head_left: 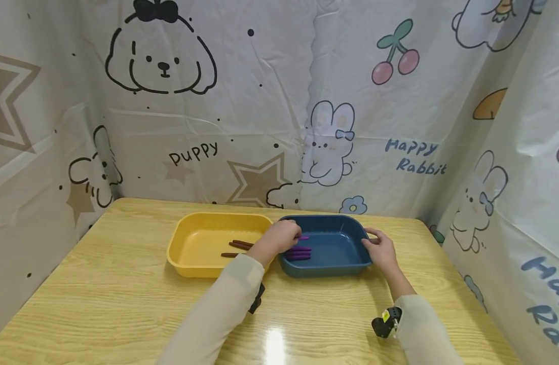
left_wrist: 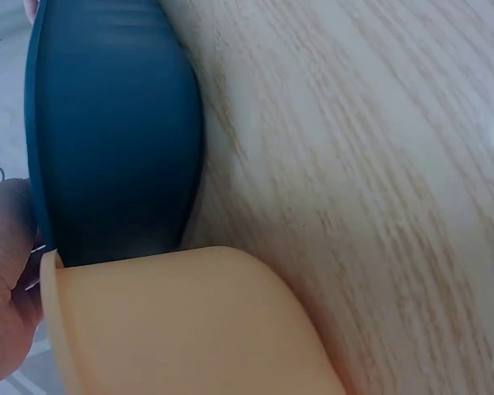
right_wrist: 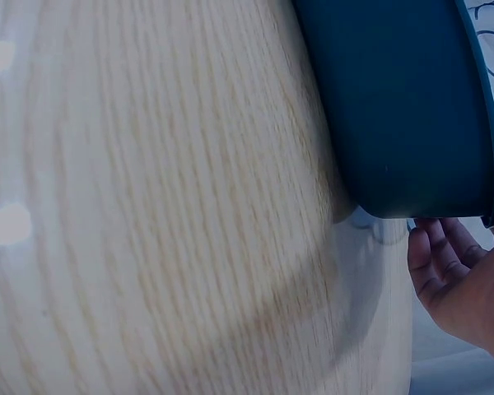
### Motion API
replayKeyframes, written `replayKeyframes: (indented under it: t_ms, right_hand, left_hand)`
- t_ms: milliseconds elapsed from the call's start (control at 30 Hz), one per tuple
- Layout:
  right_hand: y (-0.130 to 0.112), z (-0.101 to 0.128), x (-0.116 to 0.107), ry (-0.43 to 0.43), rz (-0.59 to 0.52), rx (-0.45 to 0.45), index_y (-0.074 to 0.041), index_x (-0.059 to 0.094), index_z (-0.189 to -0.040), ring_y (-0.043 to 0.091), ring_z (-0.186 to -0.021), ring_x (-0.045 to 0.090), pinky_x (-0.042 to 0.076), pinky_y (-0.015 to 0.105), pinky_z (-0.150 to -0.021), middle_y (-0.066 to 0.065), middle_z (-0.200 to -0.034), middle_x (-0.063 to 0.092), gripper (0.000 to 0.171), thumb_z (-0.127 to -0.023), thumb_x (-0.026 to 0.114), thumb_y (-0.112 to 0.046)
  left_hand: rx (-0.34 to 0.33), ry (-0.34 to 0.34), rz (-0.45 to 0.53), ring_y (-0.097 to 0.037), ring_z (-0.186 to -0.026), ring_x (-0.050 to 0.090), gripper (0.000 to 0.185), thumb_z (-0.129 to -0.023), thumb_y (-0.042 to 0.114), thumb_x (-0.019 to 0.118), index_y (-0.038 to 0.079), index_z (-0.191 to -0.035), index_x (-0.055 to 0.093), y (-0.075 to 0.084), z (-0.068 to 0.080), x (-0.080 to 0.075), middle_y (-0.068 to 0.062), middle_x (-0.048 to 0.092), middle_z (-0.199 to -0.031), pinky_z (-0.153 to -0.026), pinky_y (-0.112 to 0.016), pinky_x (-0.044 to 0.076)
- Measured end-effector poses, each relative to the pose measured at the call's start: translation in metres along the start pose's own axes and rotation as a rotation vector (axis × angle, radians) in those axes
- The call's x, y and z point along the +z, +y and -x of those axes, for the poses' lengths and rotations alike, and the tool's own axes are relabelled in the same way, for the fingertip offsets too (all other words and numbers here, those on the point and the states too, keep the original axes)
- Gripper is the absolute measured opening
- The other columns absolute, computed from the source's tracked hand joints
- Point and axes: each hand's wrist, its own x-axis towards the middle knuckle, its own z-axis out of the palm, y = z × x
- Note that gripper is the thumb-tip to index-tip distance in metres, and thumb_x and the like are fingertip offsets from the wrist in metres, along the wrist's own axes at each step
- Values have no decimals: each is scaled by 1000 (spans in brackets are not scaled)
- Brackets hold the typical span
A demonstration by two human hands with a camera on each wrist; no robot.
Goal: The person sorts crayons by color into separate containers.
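Note:
Over the left end of a dark blue basin (head_left: 334,270), my left hand (head_left: 281,236) has its fingers curled around a slim purple stick, whose tip (head_left: 304,238) shows past the fingers. Several more purple sticks (head_left: 300,253) lie in the basin below that hand, partly hidden by it. At the basin's right end, my right hand (head_left: 381,249) grips the rim, with the thumb over the edge and the fingers outside. A yellow basin (head_left: 192,270) stands against the blue one on the left. Brown sticks (head_left: 240,245) lie inside it, partly covered by the left forearm.
Both basins stand toward the back of a wood-grain table (head_left: 101,284). A printed curtain (head_left: 261,101) hangs behind and along the sides. Each wrist carries a small black camera (head_left: 385,323).

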Motion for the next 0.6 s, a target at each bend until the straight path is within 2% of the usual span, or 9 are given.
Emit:
replayKeyframes:
  t_ms: [200, 433, 600]
  right_hand:
    - [0, -1, 0, 3, -12, -1, -4, 52, -131, 35, -101, 62, 56, 35, -78, 29, -117, 59, 39, -93, 55, -14]
    - [0, 2, -3, 10, -55, -52, -3, 56, -125, 31, -88, 66, 56, 33, -69, 29, -106, 62, 37, -91, 60, -18]
    - [-2, 2, -1, 6, -32, -14, -3, 53, -129, 33, -96, 64, 56, 34, -75, 30, -114, 60, 38, -93, 56, -14]
  left_hand:
    - [-17, -1, -44, -14, -86, 59, 12, -91, 18, 60, 14, -90, 70, 0, -3, 6, 1, 66, -93, -79, -28, 51]
    - [-55, -42, -71, -15, -81, 62, 18, -91, 13, 57, 14, -75, 65, 4, -6, 6, 1, 67, -85, -76, -31, 53]
    - [-65, -70, -75, -14, -78, 59, 19, -91, 13, 57, 15, -72, 60, 3, -8, 7, 1, 65, -83, -74, -30, 52]
